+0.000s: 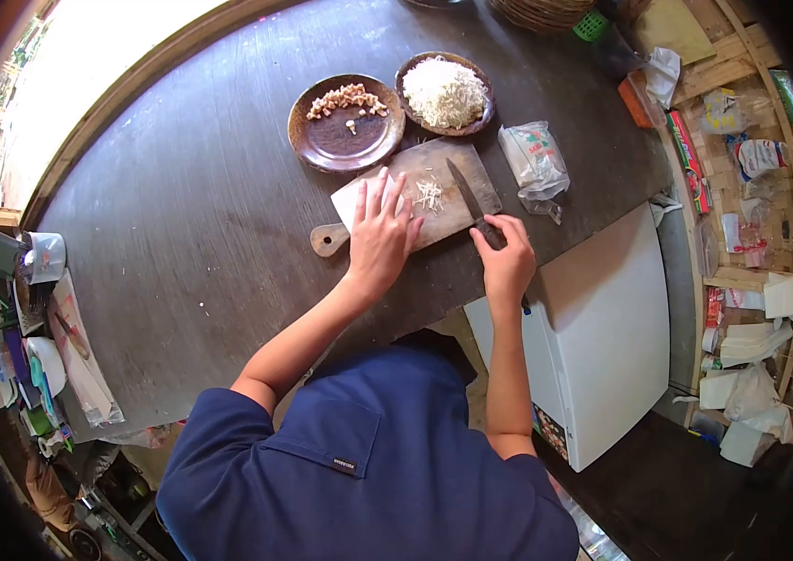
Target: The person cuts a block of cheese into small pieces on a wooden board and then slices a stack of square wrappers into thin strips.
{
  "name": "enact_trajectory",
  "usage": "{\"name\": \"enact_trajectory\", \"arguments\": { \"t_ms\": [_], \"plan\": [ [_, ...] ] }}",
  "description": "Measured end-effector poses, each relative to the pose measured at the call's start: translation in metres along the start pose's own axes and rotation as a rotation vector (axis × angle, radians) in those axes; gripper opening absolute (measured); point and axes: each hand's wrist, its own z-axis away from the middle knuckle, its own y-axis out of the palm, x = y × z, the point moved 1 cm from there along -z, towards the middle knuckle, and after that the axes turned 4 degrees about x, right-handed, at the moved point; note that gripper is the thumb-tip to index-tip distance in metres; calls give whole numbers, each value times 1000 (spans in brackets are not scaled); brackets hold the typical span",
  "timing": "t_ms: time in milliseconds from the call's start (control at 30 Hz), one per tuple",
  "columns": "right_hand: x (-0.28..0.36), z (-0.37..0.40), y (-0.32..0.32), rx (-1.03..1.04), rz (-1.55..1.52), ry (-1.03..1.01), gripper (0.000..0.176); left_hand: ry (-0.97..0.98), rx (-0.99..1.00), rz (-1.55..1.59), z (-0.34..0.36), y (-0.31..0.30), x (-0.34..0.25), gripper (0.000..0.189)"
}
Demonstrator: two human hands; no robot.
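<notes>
My left fingers (383, 192), spread, press a thin white slab (350, 198) beneath them: soft, probably slippery. My right fingers (511, 232) pinch the dark steel knife (464, 190) by its handle.

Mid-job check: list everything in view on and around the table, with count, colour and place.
dark wooden table: one, dark brown, fills the upper view.
rectangular wooden cutting board: one, light brown, table's near edge.
flat white slab: one, white, board's left end.
pale shreds: small pile, off-white, board's middle.
dark-bladed kitchen knife: one, dark, board's right part.
round brown plate with chopped tan pieces: one, beyond the board, left.
round brown plate heaped with white shreds: one, beyond the board, right.
clear plastic bag: one, clear, right of the board.
white cabinet: one, white, at the person's right.
left hand: flat on the slab.
right hand: grip closed on the knife handle.
</notes>
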Motion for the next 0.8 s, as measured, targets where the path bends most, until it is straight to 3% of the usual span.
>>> {"name": "enact_trajectory", "arguments": {
  "t_ms": [100,200,267,333,467,533,600,667,733,800],
  "plan": [
    [5,0,4,0,161,-201,28,7,18,82,6,9,-4,46],
    [6,7,-1,46,181,-234,29,23,15,193,3,11,-2,52],
    [3,7,-4,28,207,-239,30,-41,-32,-36,-3,6,-3,52],
    [2,0,-5,-32,235,-249,30,-60,-28,-13,-2,15,-2,54],
    [7,-12,4,-34,273,-348,28,98,24,109,-5,21,-5,63],
    [8,-9,3,-10,283,-370,27,41,-77,-15,-14,15,-4,66],
    [10,0,-4,26,294,-396,27,2,-51,-40,-24,17,6,70],
    [8,8,-11,13,300,-367,27,-13,-72,21,-30,22,12,68],
    [0,12,-14,-47,163,-158,27,22,-74,14,-29,23,11,66],
    [-6,15,-12,-68,129,-97,27,78,-38,26,-21,24,3,63]
  ]
}}
